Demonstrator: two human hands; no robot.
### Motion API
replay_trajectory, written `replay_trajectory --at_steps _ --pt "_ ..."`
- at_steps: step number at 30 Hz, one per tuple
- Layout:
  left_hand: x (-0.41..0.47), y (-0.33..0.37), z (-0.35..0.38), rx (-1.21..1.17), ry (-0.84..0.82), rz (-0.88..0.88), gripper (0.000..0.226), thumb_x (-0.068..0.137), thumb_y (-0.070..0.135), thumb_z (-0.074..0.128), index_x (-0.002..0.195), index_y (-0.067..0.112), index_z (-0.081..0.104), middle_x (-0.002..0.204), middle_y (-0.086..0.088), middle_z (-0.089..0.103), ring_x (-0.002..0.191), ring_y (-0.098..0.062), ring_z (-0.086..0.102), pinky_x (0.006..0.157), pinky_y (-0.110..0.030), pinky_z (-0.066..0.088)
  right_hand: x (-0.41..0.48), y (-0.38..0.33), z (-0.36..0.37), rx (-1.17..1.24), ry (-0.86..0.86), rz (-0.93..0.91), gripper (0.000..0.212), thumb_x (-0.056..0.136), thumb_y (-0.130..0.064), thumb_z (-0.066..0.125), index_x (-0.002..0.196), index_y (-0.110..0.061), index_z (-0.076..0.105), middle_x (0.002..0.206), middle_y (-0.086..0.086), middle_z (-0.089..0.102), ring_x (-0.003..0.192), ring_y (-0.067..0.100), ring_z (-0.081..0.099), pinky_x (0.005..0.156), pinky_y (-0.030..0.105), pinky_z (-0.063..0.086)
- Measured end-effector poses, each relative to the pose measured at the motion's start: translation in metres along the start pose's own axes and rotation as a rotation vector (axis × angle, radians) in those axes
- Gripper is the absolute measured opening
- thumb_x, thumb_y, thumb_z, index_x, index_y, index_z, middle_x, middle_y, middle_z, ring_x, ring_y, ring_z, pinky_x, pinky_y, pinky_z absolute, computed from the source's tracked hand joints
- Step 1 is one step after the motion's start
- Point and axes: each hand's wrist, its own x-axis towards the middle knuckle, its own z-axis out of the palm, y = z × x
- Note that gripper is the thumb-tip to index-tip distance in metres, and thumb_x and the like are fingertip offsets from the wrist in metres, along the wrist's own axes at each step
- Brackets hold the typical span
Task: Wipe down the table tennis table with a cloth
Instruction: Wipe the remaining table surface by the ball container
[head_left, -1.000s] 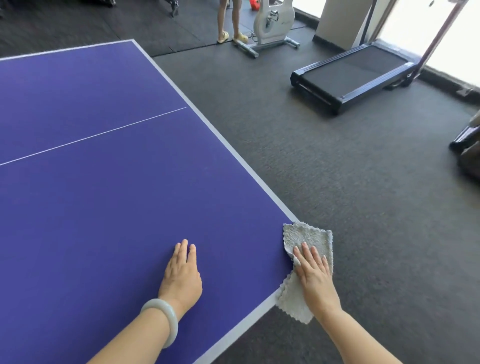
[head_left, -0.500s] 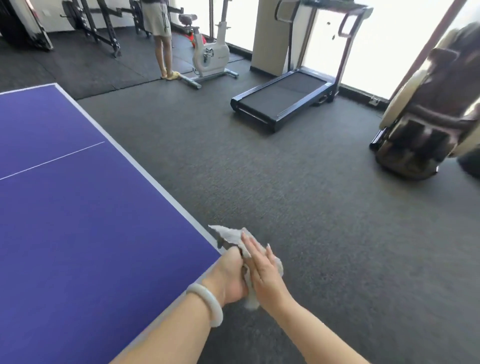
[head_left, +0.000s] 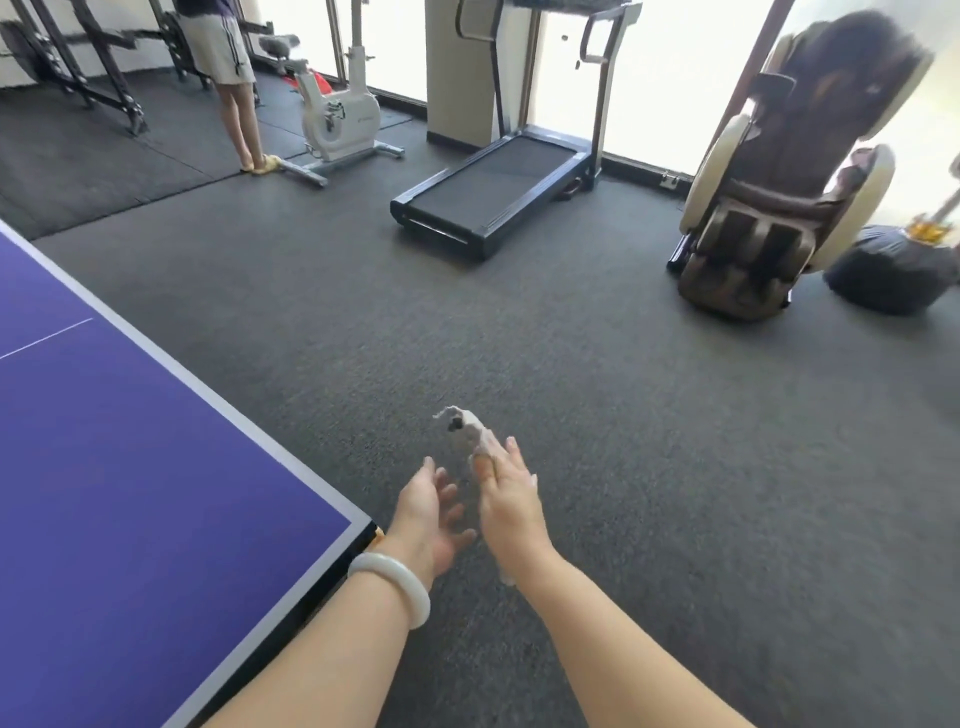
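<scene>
No wiping right now: right hand (head_left: 511, 499) clutches the bunched cloth (head_left: 475, 431) clear of the surface (head_left: 130, 493), left hand (head_left: 428, 514) loose and empty, so probably done or regripping.

We see the cloth (head_left: 474, 430) in the air above the grey floor, a little past the near corner of the table tennis table (head_left: 130, 493). It is a small pale grey-white rag, crumpled into a narrow twist. One end stands up beyond the fingers of the right hand (head_left: 511, 501) that holds it, and another bit hangs below the wrist. The table fills the left side: a flat purple surface with a white border and one thin white line across it.
</scene>
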Motion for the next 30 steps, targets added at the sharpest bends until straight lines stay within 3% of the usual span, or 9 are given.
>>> replay_trajectory --at_steps 3,6,8,11,13,15,20,25,30 --pt "-0.006 -0.011 0.017 -0.041 -0.226 -0.113 0.056 0.103 0.051 0.034 0.128 0.008 0.06 0.122 -0.013 0.066 0.124 -0.028 0.056 0.115 -0.046 0.034 -0.003 0.013 -0.007 0.008 -0.053 0.127 0.039 0.108 -0.026 0.034 0.142 -0.024 0.052 0.156 -0.003 0.038 0.151 0.015 0.017 0.122 0.05 0.01" --pt "0.0 -0.011 0.017 0.085 0.009 -0.036 0.055 0.106 0.045 0.031 0.143 0.008 0.048 0.13 -0.012 0.061 0.133 -0.03 0.048 0.116 -0.046 0.031 0.004 0.021 -0.034 0.158 0.195 0.188 0.039 0.108 -0.032 0.035 0.144 -0.027 0.05 0.158 0.001 0.034 0.152 0.019 0.016 0.123 0.044 0.014" --pt "-0.005 -0.012 0.028 0.008 0.029 -0.01 0.05 0.107 0.037 0.035 0.148 0.01 0.042 0.145 -0.011 0.049 0.133 -0.025 0.046 0.119 -0.043 0.027 -0.005 0.014 -0.028 0.218 0.039 0.011 0.034 0.107 -0.028 0.04 0.137 -0.042 0.05 0.153 -0.016 0.036 0.149 0.014 0.021 0.122 0.038 0.016" --pt "-0.009 -0.019 0.043 -0.137 -0.205 -0.03 0.04 0.106 0.026 0.04 0.137 0.004 0.053 0.129 -0.013 0.06 0.127 -0.027 0.055 0.113 -0.04 0.037 -0.013 0.028 -0.023 0.035 -0.034 0.002 0.035 0.107 -0.021 0.04 0.134 -0.034 0.058 0.139 -0.021 0.048 0.139 0.009 0.035 0.121 0.047 0.013" --pt "-0.011 -0.012 0.038 -0.041 -0.099 0.051 0.036 0.105 0.022 0.042 0.131 -0.001 0.054 0.119 -0.014 0.064 0.117 -0.028 0.06 0.105 -0.039 0.043 -0.005 0.036 -0.042 0.016 0.089 0.103 0.03 0.106 -0.019 0.04 0.126 -0.018 0.063 0.122 -0.005 0.062 0.125 0.019 0.052 0.106 0.034 0.033" --pt "-0.011 -0.006 0.028 0.109 0.065 0.133 0.031 0.104 0.018 0.043 0.126 0.001 0.056 0.113 -0.014 0.064 0.114 -0.029 0.059 0.103 -0.039 0.042 -0.003 0.03 -0.054 0.068 0.094 0.189 0.031 0.107 -0.025 0.041 0.124 -0.014 0.065 0.108 -0.002 0.066 0.111 0.019 0.06 0.082 0.023 0.038" --pt "-0.021 -0.009 0.005 0.46 0.131 0.062 0.027 0.101 0.027 0.05 0.095 0.008 0.069 0.085 -0.01 0.068 0.081 -0.022 0.057 0.073 -0.03 0.042 -0.009 0.007 -0.026 0.191 -0.199 0.132 0.021 0.105 -0.022 0.046 0.102 -0.022 0.067 0.089 -0.012 0.066 0.08 -0.003 0.058 0.069 0.006 0.043" --pt "-0.048 0.0 -0.036 0.361 0.283 0.127 0.046 0.102 0.042 0.047 0.097 0.004 0.072 0.096 -0.016 0.072 0.092 -0.029 0.061 0.086 -0.036 0.043 -0.012 -0.019 0.01 0.255 -0.508 0.09 0.022 0.105 -0.018 0.048 0.09 -0.022 0.064 0.091 0.0 0.063 0.089 0.016 0.057 0.091 0.039 0.048" --pt "-0.096 0.011 -0.101 0.235 0.426 0.247 0.062 0.096 0.063 0.044 0.102 0.009 0.075 0.102 -0.014 0.075 0.103 -0.027 0.067 0.098 -0.04 0.046 -0.028 -0.052 0.068 0.137 -0.766 0.006 0.024 0.104 -0.021 0.048 0.092 -0.01 0.065 0.084 -0.004 0.06 0.084 0.011 0.054 0.082 0.026 0.042"
